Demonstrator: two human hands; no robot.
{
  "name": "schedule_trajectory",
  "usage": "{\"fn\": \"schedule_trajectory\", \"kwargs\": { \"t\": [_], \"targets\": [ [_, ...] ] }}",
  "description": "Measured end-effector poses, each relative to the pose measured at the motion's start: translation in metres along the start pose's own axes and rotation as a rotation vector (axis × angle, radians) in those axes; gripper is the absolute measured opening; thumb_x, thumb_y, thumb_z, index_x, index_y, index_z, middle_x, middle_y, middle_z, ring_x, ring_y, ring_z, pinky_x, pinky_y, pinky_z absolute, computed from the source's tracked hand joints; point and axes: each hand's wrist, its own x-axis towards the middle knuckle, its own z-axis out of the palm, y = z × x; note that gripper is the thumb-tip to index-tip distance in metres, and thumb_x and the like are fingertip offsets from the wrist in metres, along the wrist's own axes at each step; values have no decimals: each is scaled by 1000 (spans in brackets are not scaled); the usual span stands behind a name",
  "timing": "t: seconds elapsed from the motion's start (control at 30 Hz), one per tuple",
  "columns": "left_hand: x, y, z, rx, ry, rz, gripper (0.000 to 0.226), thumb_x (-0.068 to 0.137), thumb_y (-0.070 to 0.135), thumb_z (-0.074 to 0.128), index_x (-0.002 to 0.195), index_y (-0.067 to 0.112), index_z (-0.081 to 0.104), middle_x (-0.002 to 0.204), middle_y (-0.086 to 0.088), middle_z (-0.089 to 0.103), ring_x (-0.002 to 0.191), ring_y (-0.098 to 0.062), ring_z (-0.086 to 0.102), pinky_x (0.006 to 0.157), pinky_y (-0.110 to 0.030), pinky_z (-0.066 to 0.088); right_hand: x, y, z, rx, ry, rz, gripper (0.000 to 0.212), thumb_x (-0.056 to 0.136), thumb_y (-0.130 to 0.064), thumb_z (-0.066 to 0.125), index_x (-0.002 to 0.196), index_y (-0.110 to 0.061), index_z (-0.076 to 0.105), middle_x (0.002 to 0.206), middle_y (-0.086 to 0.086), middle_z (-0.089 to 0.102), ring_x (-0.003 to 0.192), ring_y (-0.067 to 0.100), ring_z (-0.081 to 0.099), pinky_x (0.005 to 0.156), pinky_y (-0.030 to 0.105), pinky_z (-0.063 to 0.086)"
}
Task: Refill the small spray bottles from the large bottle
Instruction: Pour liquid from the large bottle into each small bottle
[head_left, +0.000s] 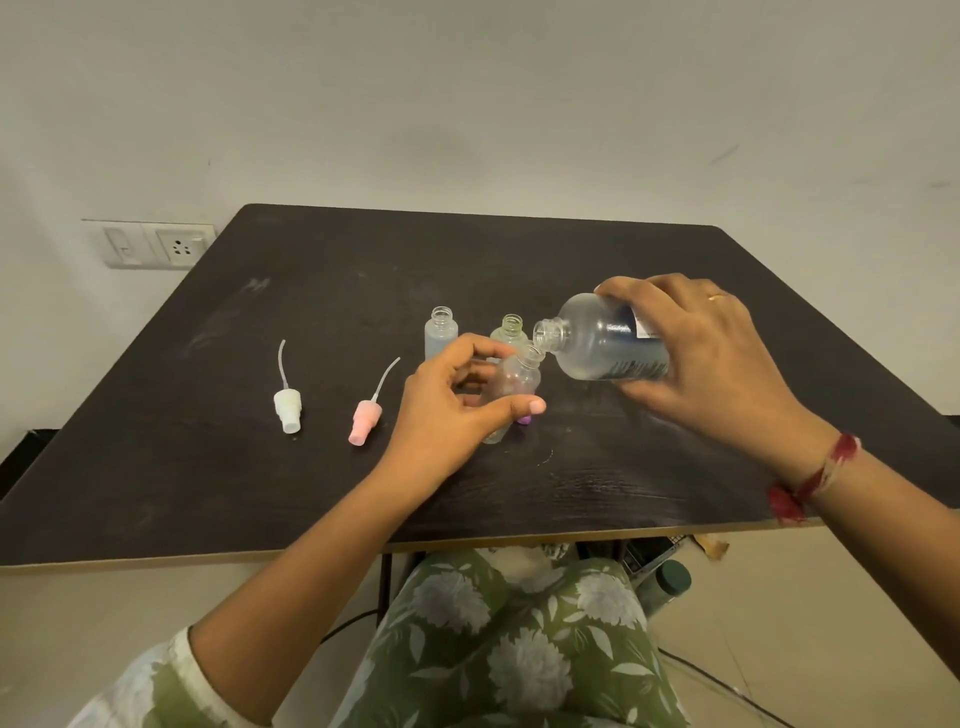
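My right hand (711, 364) grips the large clear bottle (597, 340), which is tipped on its side with its open neck pointing left. That neck sits right over the mouth of a small clear spray bottle (517, 382), tilted and held by my left hand (452, 410) between thumb and fingers. Two more small open bottles stand behind: a bluish one (441, 332) and a yellowish one (510, 332). A purple spray head (524, 420) peeks out under my left thumb.
A white spray head with its tube (287, 410) and a pink one (363, 421) lie on the dark table (623, 467) to the left. A wall socket (179, 247) is at the back left. A green-capped bottle (670, 584) stands on the floor under the table's right edge.
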Motion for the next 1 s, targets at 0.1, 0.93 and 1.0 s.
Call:
{"fn": "schedule_trajectory", "kwargs": {
  "t": [0.1, 0.93, 1.0],
  "targets": [
    [1, 0, -1, 2, 0, -4, 41, 63, 22, 88, 94, 34, 64, 89, 11, 69, 88, -1, 66, 68, -14, 51, 1, -1, -3, -34, 20, -15, 71, 68, -28, 77, 132, -27, 44, 115, 7, 56, 106, 31, 52, 92, 45, 39],
    [0, -2, -3, -14, 1, -5, 42, 63, 21, 87, 97, 29, 65, 97, -1, 70, 92, -6, 66, 70, -15, 52, 6, -3, -11, -111, 53, -68, 67, 70, -24, 76, 130, -27, 46, 114, 6, 55, 109, 33, 51, 95, 46, 37],
    [0, -3, -3, -12, 2, -5, 42, 63, 22, 88, 98, 28, 65, 98, -1, 70, 94, -9, 67, 73, -19, 54, 6, -3, -10, -120, 54, -73, 67, 70, -24, 75, 130, -27, 47, 114, 6, 55, 108, 33, 52, 96, 46, 37]
  ]
}}
